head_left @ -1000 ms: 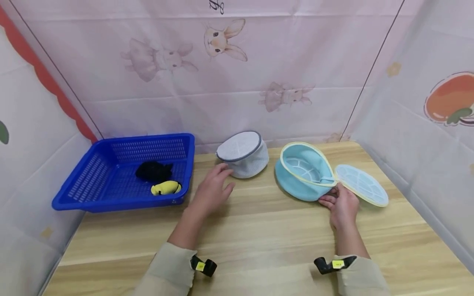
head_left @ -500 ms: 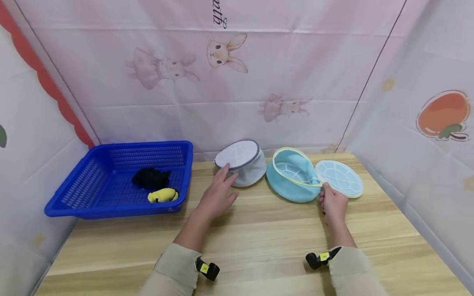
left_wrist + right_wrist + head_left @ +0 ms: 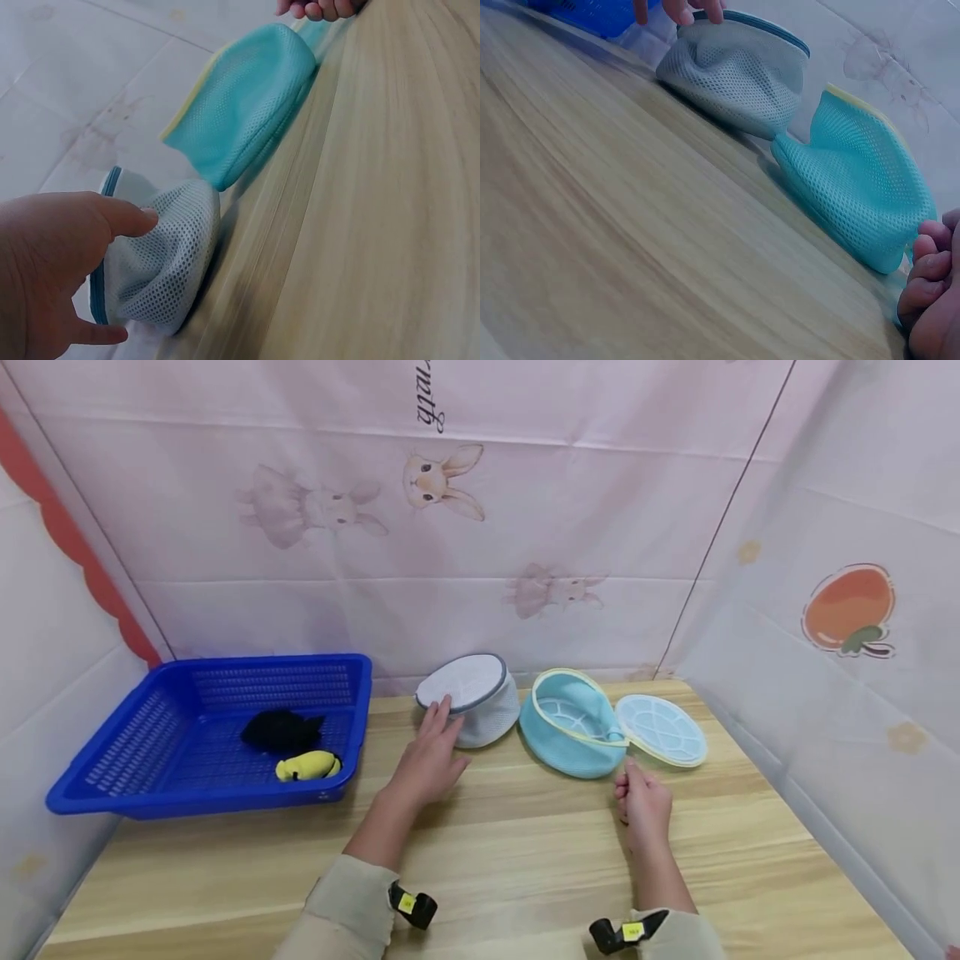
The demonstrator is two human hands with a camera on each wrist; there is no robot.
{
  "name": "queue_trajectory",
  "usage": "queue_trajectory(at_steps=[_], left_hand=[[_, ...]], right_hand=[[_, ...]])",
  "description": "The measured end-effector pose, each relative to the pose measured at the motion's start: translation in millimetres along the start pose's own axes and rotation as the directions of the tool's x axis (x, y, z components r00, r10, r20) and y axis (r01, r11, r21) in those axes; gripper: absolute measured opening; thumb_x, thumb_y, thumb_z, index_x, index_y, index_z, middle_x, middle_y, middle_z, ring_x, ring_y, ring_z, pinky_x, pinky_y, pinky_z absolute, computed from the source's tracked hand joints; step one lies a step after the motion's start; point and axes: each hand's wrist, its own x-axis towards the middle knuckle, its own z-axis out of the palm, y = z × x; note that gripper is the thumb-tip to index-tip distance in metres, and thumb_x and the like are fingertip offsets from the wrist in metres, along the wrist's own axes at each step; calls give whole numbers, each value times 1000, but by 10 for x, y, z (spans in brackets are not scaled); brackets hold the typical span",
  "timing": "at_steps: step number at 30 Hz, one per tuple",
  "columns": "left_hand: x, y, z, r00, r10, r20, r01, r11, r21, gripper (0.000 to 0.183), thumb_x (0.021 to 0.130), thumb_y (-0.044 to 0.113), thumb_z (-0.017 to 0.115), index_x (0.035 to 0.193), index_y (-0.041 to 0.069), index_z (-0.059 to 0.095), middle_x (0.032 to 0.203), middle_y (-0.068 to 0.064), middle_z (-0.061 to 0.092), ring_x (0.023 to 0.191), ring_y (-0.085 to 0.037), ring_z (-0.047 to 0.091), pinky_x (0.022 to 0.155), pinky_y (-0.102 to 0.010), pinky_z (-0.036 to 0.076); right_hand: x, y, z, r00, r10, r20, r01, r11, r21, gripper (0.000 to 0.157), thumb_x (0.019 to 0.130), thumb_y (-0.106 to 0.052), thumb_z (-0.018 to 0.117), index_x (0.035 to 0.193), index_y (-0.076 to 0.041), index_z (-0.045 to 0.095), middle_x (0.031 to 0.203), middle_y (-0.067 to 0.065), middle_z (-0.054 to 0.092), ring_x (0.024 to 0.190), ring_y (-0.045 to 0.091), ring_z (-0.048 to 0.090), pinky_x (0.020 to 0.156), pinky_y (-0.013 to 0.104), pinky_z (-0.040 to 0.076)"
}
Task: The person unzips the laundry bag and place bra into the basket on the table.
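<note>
White mesh bag (image 3: 491,718) and teal mesh bag (image 3: 572,753) stand just beside each other near the back edge of the desk (image 3: 495,877), the white one to the right of a blue basket (image 3: 225,798) by the left back corner. Opening up the bags seems to be the step in hand: the white lid (image 3: 471,677) looks to be on, tilted, while the teal bag gapes and the teal lid (image 3: 666,729) lies folded out toward the right edge. Working the white lid would, I judge, call for one hand steadying the bag and a thumb-and-finger pinch along its dark rim.

Left hand (image 3: 429,764) reaches from the front edge, forearm slanting rightward, back of the hand up; the fingers are relaxed, thumb held apart, tips seemingly touching the white lid's front rim without gripping. Right hand (image 3: 647,806) sits just in front of the teal bag's right corner, forearm pointing to the back edge, fingers curled in; whether they pinch anything, I cannot tell.
</note>
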Motion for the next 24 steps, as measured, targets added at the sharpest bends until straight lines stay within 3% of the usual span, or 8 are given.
queue_trajectory(at_steps=[7,10,12,15,18,21,24], left_hand=[[34,-28,0,1000,-3,-19,4,999,46,67,93,29,67,147,0,39,165,-7,13,153,-28,5,107,-64,37],[-4,-29,-25,997,20,-81,-14,998,69,57,94,24,65,142,-1,47,160,-7,26,150,-26,18,105,-63,39],[-73,-36,-60,985,57,-161,-43,995,86,46,93,18,64,134,0,55,152,-7,38,144,-25,32,102,-59,41],[-181,-36,-127,944,140,-300,-113,988,105,29,90,9,66,119,1,68,135,-8,55,128,-26,50,97,-52,46],[-280,-42,-181,879,229,-418,-193,973,127,14,86,3,71,100,3,76,114,-7,66,110,-26,61,90,-47,49],[-382,-53,-211,829,299,-473,-257,954,153,10,81,0,76,88,6,78,101,-5,69,98,-25,65,86,-43,51],[-507,-39,-223,802,348,-486,-308,937,164,12,78,-2,78,85,7,78,95,-3,69,91,-23,65,82,-37,54]], right_hand=[[-31,3,32,1000,4,8,-4,999,43,39,97,-40,60,68,-13,64,57,-5,57,43,4,43,38,18,32],[-42,-3,21,999,-22,-28,23,999,41,40,97,-39,60,69,-11,65,57,-6,57,43,5,43,38,18,33],[-64,10,31,996,-60,-72,63,997,40,41,97,-38,60,70,-9,67,57,-7,57,45,4,45,38,18,34],[-97,13,80,977,-145,-157,157,985,67,42,97,-33,61,72,0,68,56,-7,58,48,3,49,42,17,39],[-190,-18,187,947,-257,-192,273,960,60,44,97,-27,62,74,11,66,54,-8,58,50,1,53,46,14,43],[-424,-95,358,910,-385,-157,388,922,-12,43,97,-19,61,71,15,63,51,-4,57,48,1,51,45,15,41],[-752,-154,578,854,-518,-50,514,855,-75,39,96,-10,60,64,12,63,51,6,57,48,1,49,46,16,40]])
